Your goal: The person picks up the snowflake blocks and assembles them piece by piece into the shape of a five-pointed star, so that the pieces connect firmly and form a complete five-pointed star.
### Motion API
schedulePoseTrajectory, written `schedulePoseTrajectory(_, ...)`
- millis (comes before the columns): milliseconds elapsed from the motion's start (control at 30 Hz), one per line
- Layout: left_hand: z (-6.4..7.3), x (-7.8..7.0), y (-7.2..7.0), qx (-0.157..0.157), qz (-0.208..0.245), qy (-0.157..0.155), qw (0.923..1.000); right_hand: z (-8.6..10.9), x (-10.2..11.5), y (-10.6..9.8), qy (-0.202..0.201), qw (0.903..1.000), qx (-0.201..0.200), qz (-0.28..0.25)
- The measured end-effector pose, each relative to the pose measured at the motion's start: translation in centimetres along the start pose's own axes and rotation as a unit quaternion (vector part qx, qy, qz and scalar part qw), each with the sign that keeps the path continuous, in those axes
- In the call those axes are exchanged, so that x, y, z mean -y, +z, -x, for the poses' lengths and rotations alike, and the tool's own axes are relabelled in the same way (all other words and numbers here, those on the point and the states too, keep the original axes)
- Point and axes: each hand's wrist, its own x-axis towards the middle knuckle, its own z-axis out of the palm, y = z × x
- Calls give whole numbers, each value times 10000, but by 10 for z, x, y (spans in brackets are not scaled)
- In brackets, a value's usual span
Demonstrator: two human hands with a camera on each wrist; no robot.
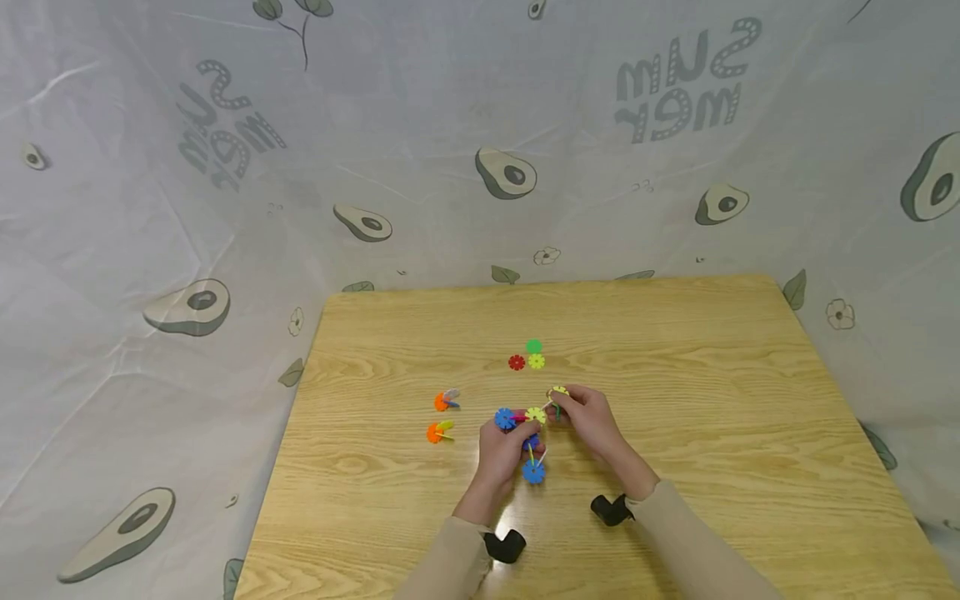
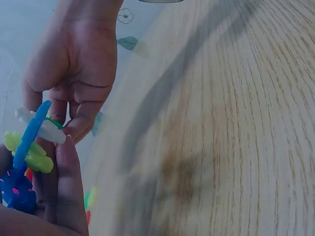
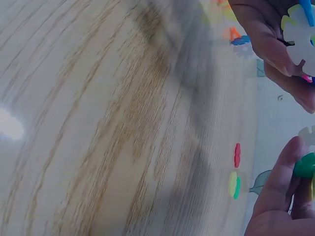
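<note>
My left hand (image 1: 497, 457) grips a cluster of notched plastic snowflake discs slotted into one another. A blue disc (image 1: 504, 418), a yellow disc (image 1: 536, 415) and a lower light-blue disc (image 1: 533, 472) show face-on in the head view. Just to the right, my right hand (image 1: 594, 423) pinches a smaller piece with a yellow disc (image 1: 558, 391) and, in the right wrist view, a green disc (image 3: 305, 166). A white disc (image 2: 45, 130) shows at the cluster's near side in the left wrist view. Fingers hide much of both pieces.
On the wooden table (image 1: 720, 367), a red disc (image 1: 517, 362), a yellow-green disc (image 1: 536, 361) and a green disc (image 1: 533, 346) lie beyond the hands. Two small joined pieces with orange discs, an upper one (image 1: 441, 402) and a lower one (image 1: 435, 432), sit to the left.
</note>
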Motion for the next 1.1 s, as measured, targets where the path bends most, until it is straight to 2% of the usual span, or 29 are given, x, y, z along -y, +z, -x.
schedulePoseTrajectory(267, -1, -1, 0, 73, -252, -16, 9997, 1, -1, -3, 28, 9999, -71, -145)
schedulePoseTrajectory(500, -1, 0, -1, 126, -45, 28, 9999, 1, -1, -2, -89, 9999, 13, -128)
schedulePoseTrajectory(833, -2, -3, -2, 196, -140, 142, 9996, 3, -2, 3, -298, 9994, 21, 152)
schedulePoseTrajectory(933, -2, -3, -1, 161, -148, 164, 9996, 3, -1, 5, -241, 9994, -46, 256)
schedulePoseTrajectory(1100, -2, 0, -1, -25, -290, 0, 9996, 2, -2, 6, -56, 9999, -31, 159)
